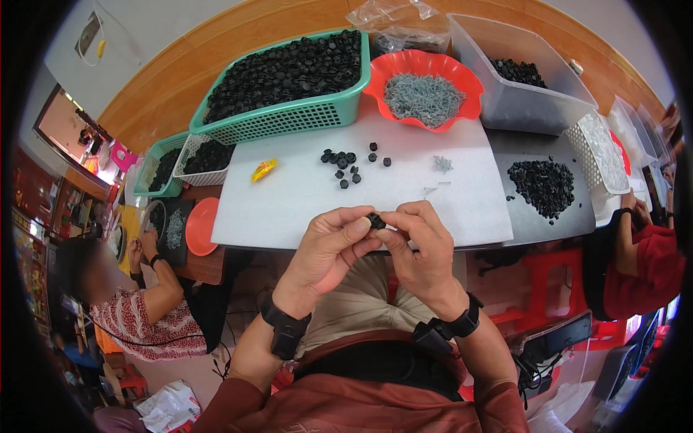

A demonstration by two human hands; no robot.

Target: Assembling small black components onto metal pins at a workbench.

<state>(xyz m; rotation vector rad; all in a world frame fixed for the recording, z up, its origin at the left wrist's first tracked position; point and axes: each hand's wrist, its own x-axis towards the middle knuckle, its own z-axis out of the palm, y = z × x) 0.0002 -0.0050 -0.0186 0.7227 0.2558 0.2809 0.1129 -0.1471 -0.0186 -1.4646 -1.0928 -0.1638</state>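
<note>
My left hand [330,242] pinches a small black plastic piece [375,221] between thumb and fingers, just over the near edge of the white foam sheet [281,209]. Fingertips of my right hand [422,249] close on the same piece from the other side. Whether my right fingers also hold a screw is hidden. Ahead of my hands lies a loose group of black plastic pieces [343,173], some rounded like knobs. To their right are a little heap of grey screws [442,164] and a few single screws [431,190].
A green basket [289,119] full of black pieces, a red scalloped dish [473,83] of screws and a clear bin [527,108] stand along the back. Black pieces [545,186] are heaped on the dark board right. A yellow packet [264,169] lies left. Co-workers sit on both sides.
</note>
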